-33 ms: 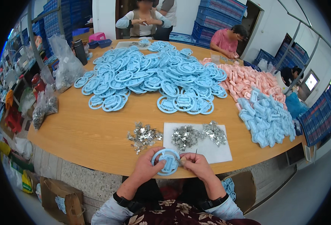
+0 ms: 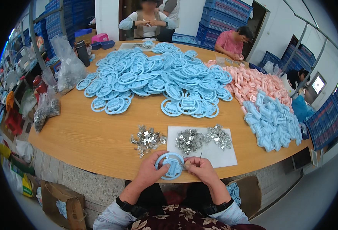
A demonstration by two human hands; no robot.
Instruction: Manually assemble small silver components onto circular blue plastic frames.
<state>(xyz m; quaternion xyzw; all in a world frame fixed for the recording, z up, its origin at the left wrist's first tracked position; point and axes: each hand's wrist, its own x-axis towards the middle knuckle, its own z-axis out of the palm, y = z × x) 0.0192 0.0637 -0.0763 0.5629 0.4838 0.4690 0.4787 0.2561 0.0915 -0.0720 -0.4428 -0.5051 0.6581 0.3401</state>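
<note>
One light-blue ring frame (image 2: 173, 167) is pinched in the left hand (image 2: 148, 171), probably for steadiness; at its right rim, the right hand (image 2: 202, 168) pinches a thin rod (image 2: 200, 155).

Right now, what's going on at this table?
A person's left hand holds a round light-blue plastic part with an open ring rim at the near edge of the curved wooden table. Their right hand, a thin dark rod jutting from its grip, is at the part's right side. Small silvery metal pieces lie in piles just beyond, some on a flat white sheet. Farther back is a large heap of similar round light-blue plastic parts.
</note>
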